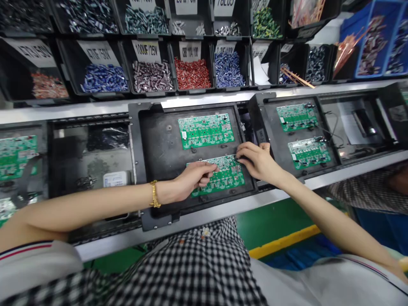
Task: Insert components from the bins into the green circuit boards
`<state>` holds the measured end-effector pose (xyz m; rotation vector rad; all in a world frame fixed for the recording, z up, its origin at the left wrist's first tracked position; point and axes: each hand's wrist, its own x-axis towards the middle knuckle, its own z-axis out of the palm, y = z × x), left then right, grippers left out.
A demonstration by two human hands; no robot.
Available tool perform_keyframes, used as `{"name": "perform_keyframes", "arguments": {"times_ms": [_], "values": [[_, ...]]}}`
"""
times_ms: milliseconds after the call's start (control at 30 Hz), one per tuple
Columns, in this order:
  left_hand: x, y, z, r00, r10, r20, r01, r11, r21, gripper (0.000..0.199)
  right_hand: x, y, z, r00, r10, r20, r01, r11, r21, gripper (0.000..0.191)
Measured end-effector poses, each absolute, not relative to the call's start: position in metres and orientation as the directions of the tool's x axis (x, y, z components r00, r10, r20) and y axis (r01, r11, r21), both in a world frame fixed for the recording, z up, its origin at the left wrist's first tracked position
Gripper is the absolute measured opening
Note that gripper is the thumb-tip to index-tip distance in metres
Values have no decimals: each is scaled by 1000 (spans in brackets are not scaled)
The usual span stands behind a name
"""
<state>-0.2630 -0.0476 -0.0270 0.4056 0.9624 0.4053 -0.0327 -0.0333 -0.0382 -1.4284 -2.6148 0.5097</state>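
A green circuit board [226,180] lies in the lower half of a black tray [159,153]. My left hand [193,179], with a gold bracelet at the wrist, is over its left and middle part. Thumb and fingers are pinched together there; anything between them is too small to make out. At the board's upper right corner, my right hand [258,160] pinches a small dark component [237,158], mostly covered by the fingertips. Another green circuit board [205,131] lies above in the same tray, untouched, with small parts on it.
Labelled black bins of components, such as red capacitors [193,74] and blue ones [229,70], line the back. A tray [302,136] with two boards is at right, further boards [17,157] at left. A metal rail [204,216] runs along the front.
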Motion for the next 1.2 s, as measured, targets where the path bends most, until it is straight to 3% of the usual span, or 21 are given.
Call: {"name": "perform_keyframes", "arguments": {"times_ms": [733,933,1000,1100,1200], "values": [[-264,-48,-31,577,454,-679,-181,882,435,19,-30,-38,-43,-594,805,-17,778,568,-267,19],[-265,-48,-37,602,462,-652,-183,874,451,26,-34,-35,-37,-615,788,-22,776,601,-191,16],[-264,-48,-37,604,468,-645,-177,868,464,31,-41,-38,-30,-567,824,5,801,553,-228,10],[-262,-53,-35,592,499,-633,-170,845,507,33,-59,-45,-17,-507,862,14,783,468,-409,13],[-264,-58,-30,608,523,-598,-173,822,542,34,-78,-49,-4,-553,833,19,706,480,-520,9]]}}
